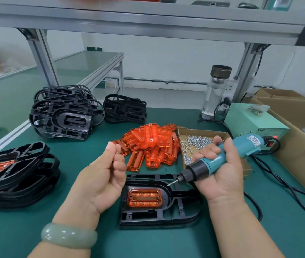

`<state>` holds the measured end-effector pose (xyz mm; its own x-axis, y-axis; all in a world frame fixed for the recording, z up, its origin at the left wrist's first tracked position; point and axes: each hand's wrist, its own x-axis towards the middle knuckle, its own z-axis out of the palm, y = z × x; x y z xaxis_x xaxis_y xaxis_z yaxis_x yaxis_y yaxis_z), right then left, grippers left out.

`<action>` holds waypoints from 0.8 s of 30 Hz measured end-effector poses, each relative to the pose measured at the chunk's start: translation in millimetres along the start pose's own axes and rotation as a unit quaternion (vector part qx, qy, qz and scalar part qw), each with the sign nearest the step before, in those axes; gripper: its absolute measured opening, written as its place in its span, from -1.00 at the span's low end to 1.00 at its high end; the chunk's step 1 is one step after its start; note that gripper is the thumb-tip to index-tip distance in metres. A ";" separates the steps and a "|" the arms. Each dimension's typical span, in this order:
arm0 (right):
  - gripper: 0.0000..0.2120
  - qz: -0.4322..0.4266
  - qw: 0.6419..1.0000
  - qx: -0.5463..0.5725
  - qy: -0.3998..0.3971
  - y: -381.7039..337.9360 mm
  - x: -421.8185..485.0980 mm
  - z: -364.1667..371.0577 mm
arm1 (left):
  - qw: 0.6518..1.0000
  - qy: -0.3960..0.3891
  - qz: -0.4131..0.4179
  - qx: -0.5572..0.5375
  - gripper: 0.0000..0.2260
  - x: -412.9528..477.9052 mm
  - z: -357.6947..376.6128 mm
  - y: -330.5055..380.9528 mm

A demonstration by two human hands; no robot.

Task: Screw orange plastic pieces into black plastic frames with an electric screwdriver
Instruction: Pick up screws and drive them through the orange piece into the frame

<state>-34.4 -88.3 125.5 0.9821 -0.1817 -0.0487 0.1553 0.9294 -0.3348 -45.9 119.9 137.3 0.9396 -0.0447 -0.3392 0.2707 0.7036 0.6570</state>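
Green tabletop [148, 243], near edge: one black frame [168, 215] lies flat between the hands, with an orange piece [144, 198] seated in its oval recess. No screw heads discernible at the piece's corner holes, so judged not yet fastened.

Left hand [99, 179]: raised above the frame's left end, fingers curled, thumb against forefinger. May pinch a screw; too small to tell.

Right hand [220, 174]: wrapped round the teal screwdriver [220, 159]. Bit tip hovers over the frame's upper rim, apart from the orange piece.

Handling, judged:
- Frame is a stiff, light, thin-ribbed moulding. It may slide on the mat under bit pressure, so press it down on the flat rim beside the recess, not on the ribs.
- Orange piece is thin, clear, hard plastic, likely to crack if overdriven. Take it by its long edges.

Beyond: loose orange pile [153, 146], touching the cardboard screw box [200, 142] on its right. Left: fitted stack [17, 179]. Farther back: bare stacks [64, 116], and a power unit [254, 125] at right.
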 end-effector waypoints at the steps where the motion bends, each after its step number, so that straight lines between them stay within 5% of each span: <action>1: -0.85 -0.002 1.000 -0.003 0.002 0.5 -0.3 0.3 | 1.000 0.000 -0.002 0.009 -0.82 -0.9 -0.6 -0.6; 24: -0.82 -0.038 0.999 -0.025 0.009 8.0 -3.2 4.7 | 0.995 -0.030 -0.004 0.095 -0.85 -7.1 -2.1 -14.6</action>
<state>-35.9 -78.7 127.4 0.9656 -0.2569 -0.0391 0.2228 0.8958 -0.3846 -56.9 111.5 128.7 0.9465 -0.0963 -0.3080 0.3079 0.5558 0.7722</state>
